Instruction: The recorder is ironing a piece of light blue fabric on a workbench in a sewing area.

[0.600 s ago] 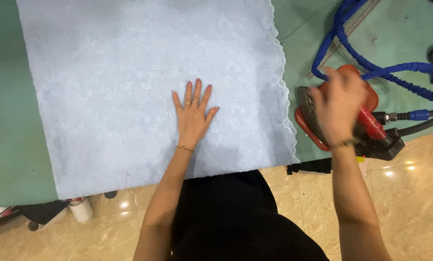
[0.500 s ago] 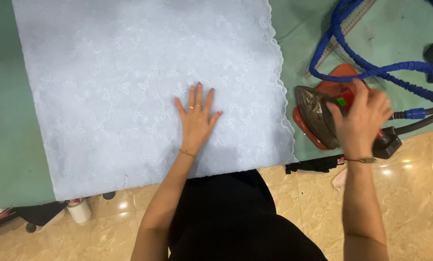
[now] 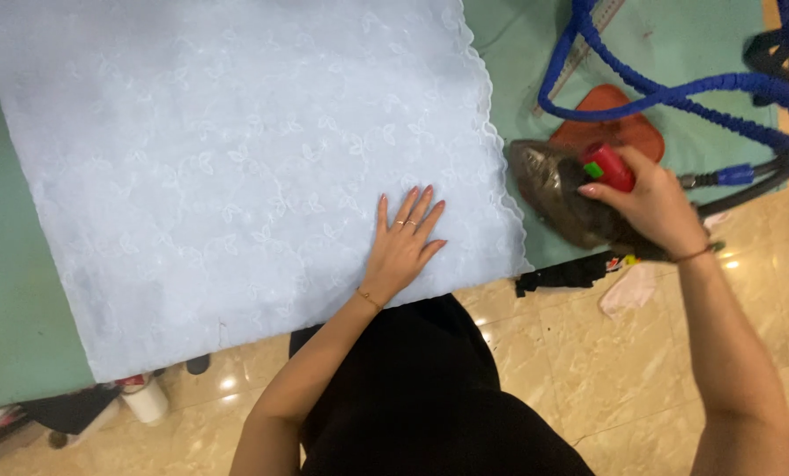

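Left hand (image 3: 403,251) flat, fingers spread, on pale blue lace fabric (image 3: 236,176) | right hand (image 3: 654,211) grips steam iron (image 3: 566,198) handle | keep cloth taut, lower soleplate flat, mind blue hose (image 3: 676,88).

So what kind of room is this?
Probably a sewing or garment workshop: pale blue lace fabric lies on a green pressing table, and the right hand grips a steam iron with a blue hose.

Wide bare fabric (image 3: 218,176) left is open for hands; blue hose (image 3: 676,88) (looped) & orange pad (image 3: 619,123) crowd right.
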